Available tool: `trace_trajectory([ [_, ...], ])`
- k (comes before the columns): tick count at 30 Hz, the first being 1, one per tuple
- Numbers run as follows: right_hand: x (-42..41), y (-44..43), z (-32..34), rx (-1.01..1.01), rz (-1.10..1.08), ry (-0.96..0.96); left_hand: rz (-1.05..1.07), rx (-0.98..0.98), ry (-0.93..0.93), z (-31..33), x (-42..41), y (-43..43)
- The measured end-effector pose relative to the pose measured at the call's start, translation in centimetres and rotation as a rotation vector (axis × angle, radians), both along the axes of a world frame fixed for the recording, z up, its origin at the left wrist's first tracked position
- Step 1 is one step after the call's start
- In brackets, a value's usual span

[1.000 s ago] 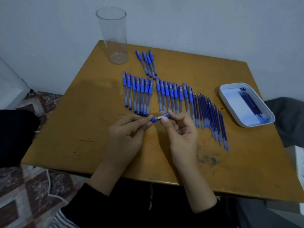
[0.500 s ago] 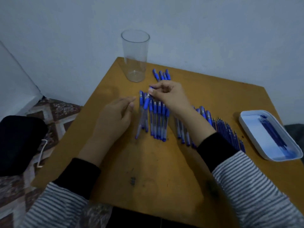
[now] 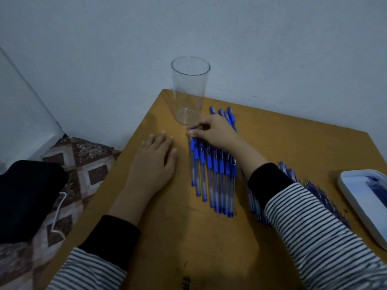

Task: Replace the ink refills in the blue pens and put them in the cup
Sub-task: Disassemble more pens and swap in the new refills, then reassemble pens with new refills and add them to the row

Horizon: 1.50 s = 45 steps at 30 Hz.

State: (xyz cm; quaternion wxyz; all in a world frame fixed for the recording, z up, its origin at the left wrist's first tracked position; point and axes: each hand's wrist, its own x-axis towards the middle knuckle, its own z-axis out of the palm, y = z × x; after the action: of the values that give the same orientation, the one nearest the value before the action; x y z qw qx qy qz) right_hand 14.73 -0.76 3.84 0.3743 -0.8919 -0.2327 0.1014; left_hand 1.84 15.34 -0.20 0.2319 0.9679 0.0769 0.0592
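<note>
My right hand (image 3: 215, 132) is at the far end of the row of pens (image 3: 217, 170) in the middle of the tabletop (image 3: 188, 237). Its fingers are curled, and thumb and forefinger pinch the cap end of the leftmost pen (image 3: 192, 164), which lies flat against its neighbours. My left hand (image 3: 155, 162) holds nothing. It rests palm down with straight fingers just left of the row, toward the left edge.

The cup (image 3: 189, 91) stands upright near the far left corner, just beyond my right fingertips, and I see no pen inside it. Four more pens (image 3: 225, 115) lie by the far edge behind my right hand. Loose refills (image 3: 323, 195) lie toward the right edge, partly under my sleeve, and the tray (image 3: 356, 197) at the right edge holds a few more.

I judge I am handling one pen at the row, with the task hardly begun, since the cup is bare. Whether this pen already carries a fresh refill I cannot tell. If it does not, the next move calls for lifting it clear without dragging the pens beside it, then bringing my left hand in to hold the barrel while I twist it open. If it does, it only needs tipping upright and lowering into the cup without knocking that light thing over.
</note>
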Motion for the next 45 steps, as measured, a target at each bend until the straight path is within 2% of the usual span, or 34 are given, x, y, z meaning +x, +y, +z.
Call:
trace_trajectory([
  [9,-0.1,0.2,-0.4,-0.065,0.077,-0.029,-0.015,0.036,0.006,-0.2,0.1,0.0],
  [15,-0.8,-0.6,0.3,0.003,0.051,0.027,-0.003,0.02,0.019,0.0,-0.1,-0.1],
  [19,-1.3,-2.8,1.1,0.088,-0.019,0.006,0.0,-0.078,0.002,0.5,-0.6,-1.6],
  [24,0.0,-7.2,1.5,0.256,-0.282,0.014,-0.081,-0.21,-0.054,1.1,-1.1,-4.6],
  [28,0.8,-9.8,0.7,0.12,-0.423,0.015,-0.159,-0.222,-0.063,1.2,-1.1,-6.4],
  [38,0.2,-9.5,0.2,0.015,-0.365,0.063,-0.224,-0.102,-0.022,0.5,-1.2,-7.0],
  [45,0.0,-9.9,0.6,-0.119,-0.363,0.0,-0.217,-0.149,-0.016,0.5,-1.2,-6.9],
])
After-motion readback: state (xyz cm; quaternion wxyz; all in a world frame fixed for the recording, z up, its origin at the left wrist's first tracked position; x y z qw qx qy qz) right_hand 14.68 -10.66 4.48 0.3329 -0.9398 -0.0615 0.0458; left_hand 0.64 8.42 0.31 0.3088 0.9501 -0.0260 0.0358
